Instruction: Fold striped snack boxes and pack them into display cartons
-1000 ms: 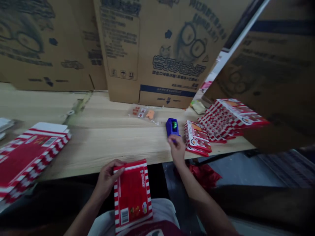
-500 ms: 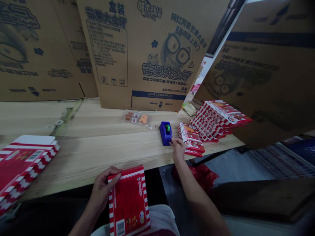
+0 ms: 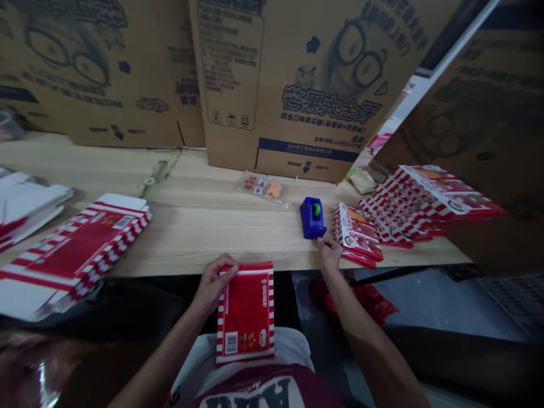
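Far left on the light wood table (image 3: 191,238), a pile of white flat sheets (image 3: 25,204) w/ red at the edges, then just right of it a stack of flat red-and-white striped boxes (image 3: 80,249). Along the back, from upper left to centre, big printed cardboard cartons (image 3: 297,90) stand upright at the table's rear. Lower centre, L hand (image 3: 212,285) has its fingers pressed together and bent over the top left edge of a single flat red box (image 3: 245,311), which is off the table over the person's lap, barcode end nearest the body. Exact pinch point hard to see, but the hand is closed on that edge. Mid-table near the cartons, a clear plastic bag (image 3: 263,188) w/ orange bits. To its right, a small blue dispenser (image 3: 312,218) w/ green centre. R hand (image 3: 328,253) sits at its lower right corner, fingers together; can't tell if touching or pinching it. Right again, a folded red-white box stack (image 3: 357,235), a bigger stack (image 3: 425,198) beyond, and a tilted cardboard carton (image 3: 467,113) at upper right. Red plastic (image 3: 352,297) lies below the table edge.
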{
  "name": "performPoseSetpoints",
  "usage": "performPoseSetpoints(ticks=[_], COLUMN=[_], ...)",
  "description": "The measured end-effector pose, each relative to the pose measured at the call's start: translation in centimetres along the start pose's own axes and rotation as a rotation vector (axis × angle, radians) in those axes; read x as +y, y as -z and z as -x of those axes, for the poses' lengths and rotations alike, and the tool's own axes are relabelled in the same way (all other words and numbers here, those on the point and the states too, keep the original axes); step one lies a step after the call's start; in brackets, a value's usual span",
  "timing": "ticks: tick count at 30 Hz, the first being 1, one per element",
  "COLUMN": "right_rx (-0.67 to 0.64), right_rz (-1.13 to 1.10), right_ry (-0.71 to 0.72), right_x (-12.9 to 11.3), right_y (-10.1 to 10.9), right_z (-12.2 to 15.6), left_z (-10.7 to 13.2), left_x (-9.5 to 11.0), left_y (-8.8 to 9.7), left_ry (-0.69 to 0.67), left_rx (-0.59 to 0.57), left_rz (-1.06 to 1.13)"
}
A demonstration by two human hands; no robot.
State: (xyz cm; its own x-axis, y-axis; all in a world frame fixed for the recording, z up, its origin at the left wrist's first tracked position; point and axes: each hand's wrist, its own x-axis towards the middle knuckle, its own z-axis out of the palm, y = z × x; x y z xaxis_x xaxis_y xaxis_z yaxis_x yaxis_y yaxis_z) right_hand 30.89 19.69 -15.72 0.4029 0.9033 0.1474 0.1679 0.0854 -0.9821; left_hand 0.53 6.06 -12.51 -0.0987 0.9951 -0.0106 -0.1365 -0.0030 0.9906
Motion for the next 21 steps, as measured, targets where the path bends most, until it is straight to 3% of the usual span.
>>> performPoseSetpoints(ticks=[3, 5, 7, 9, 10, 11, 12, 15, 17, 21], right_rx=[-0.063, -0.237, -0.668, -1.228, -1.437, -1.554, -1.591, -1.442, -1.5, -1.937], right_rz=[-0.054, -0.069, -0.019, 0.095, 0.165, 0.237, 0.311, 0.48, 0.522, 0.396], right_ry=[0.0, 0.012, 0.071, 0.174, 0.233, 0.292, 0.346, 0.401, 0.228, -0.535], right_x=[-2.0, -4.3, -7.3, -10.4, -11.7, -12.7, -13.4, -13.7, -12.5, -8.8], right_y=[-0.6, -1.7, -3.4, -5.8, -7.0, -8.1, -9.2, -11.3, -11.7, -10.5], right_z=[1.2, 2.1, 3.1, 3.9, 4.2, 4.4, 4.6, 4.3, 3.9, 4.4], left_z=[0.1, 0.1, -0.1, -0.3, -0.4, -0.4, -0.4, 0.0, 0.3, 1.0], left_x=[-0.1, -0.2, -0.1, 0.1, 0.2, 0.3, 0.4, 0.9, 1.4, 2.8], left_y=[0.0, -0.2, -0.5, -0.9, -1.1, -1.2, -1.4, -1.5, -1.5, -1.6], left_ry=[-0.008, -0.017, -0.022, -0.026, -0.028, -0.031, -0.032, -0.052, -0.094, -0.162], left_rx=[0.012, 0.001, -0.022, -0.043, -0.05, -0.051, -0.05, -0.051, -0.086, -0.21], left_rz=[0.025, 0.026, 0.023, 0.005, -0.01, -0.022, -0.029, -0.033, -0.048, -0.059])
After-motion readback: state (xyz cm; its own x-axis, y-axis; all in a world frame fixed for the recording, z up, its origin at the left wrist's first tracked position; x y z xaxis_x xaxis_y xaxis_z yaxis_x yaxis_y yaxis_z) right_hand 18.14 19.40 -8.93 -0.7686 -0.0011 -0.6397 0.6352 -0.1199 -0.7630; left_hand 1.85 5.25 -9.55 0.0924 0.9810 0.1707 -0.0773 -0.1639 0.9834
